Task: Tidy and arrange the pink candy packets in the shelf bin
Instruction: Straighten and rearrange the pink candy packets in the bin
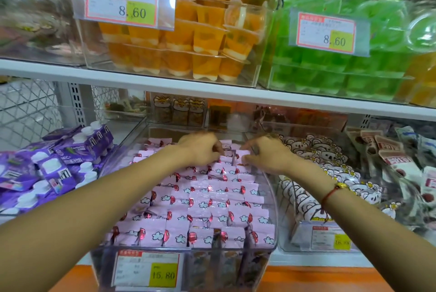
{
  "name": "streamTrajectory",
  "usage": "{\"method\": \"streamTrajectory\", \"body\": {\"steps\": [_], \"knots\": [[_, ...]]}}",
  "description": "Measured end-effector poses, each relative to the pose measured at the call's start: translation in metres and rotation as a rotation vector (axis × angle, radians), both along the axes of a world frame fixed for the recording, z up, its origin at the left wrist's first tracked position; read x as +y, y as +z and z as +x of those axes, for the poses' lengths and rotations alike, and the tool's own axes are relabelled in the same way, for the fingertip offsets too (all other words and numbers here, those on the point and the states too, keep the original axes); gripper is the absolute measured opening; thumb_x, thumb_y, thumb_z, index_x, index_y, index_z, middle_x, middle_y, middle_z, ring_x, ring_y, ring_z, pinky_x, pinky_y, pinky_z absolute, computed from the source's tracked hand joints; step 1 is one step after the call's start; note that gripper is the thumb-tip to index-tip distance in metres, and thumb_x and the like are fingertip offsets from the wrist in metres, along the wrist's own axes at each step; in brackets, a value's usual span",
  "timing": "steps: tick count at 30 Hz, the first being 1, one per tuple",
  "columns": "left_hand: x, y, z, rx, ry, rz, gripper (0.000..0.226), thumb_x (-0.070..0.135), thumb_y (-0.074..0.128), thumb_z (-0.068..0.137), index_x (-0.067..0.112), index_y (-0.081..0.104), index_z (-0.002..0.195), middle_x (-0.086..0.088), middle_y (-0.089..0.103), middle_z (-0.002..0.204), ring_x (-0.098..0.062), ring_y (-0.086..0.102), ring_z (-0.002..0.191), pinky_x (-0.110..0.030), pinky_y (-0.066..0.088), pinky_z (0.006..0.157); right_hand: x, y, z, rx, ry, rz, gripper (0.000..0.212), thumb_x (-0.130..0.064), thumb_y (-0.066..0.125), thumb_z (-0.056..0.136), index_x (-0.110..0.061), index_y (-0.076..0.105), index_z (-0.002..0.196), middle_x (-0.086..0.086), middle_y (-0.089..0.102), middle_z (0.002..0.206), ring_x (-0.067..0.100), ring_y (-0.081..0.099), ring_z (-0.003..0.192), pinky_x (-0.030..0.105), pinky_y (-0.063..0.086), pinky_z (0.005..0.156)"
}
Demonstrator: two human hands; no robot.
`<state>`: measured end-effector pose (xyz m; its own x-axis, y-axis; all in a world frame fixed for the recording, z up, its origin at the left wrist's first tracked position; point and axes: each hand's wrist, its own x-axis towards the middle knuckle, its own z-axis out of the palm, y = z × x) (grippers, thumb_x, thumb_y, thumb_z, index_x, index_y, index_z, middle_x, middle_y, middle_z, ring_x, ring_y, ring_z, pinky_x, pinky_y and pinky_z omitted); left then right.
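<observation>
Several pink candy packets (207, 199) printed with white clouds and red shapes lie in rows in a clear plastic bin (271, 250) on the lower shelf. Both my hands reach to the back of the bin. My left hand (203, 149) has curled fingers pinching a pink packet near the rear rows. My right hand (269, 153), with a red string bracelet at the wrist, pinches another pink packet (243, 153) just beside it. The two hands nearly meet over the back rows.
A price tag reading 15.80 (147, 269) is on the bin's front. Purple pouches (61, 164) fill the left bin, white cartoon packets (313, 173) the right bin. Orange jelly cups (188, 39) and green ones (342, 67) stand on the shelf above.
</observation>
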<state>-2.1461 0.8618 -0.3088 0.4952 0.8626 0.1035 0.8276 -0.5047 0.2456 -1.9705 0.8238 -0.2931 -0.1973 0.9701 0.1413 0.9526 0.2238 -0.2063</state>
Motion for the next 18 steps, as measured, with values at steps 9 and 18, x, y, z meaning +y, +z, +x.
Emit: {"method": "streamTrajectory", "body": {"steps": [9, 18], "knots": [[-0.014, -0.017, 0.010, -0.242, -0.188, 0.003, 0.041, 0.029, 0.043, 0.099, 0.028, 0.042, 0.140, -0.001, 0.055, 0.134, -0.019, 0.054, 0.115, -0.038, 0.046, 0.095, -0.062, -0.029, 0.007, 0.431, -0.044, 0.148, 0.029, -0.017, 0.048, 0.096, -0.019, 0.053, 0.124, -0.006, 0.063, 0.102, 0.010, 0.062, 0.090, 0.024, 0.045, 0.078], [-0.003, -0.025, 0.023, 0.174, -0.165, 0.074, 0.039, 0.035, 0.026, 0.100, 0.022, 0.057, 0.120, -0.001, 0.052, 0.134, -0.024, 0.043, 0.125, -0.040, 0.030, 0.100, -0.081, -0.043, 0.012, 0.646, 0.040, 0.167, 0.027, -0.020, 0.045, 0.097, -0.023, 0.055, 0.121, -0.030, 0.054, 0.090, -0.019, 0.056, 0.072, 0.003, 0.042, 0.067]]}}
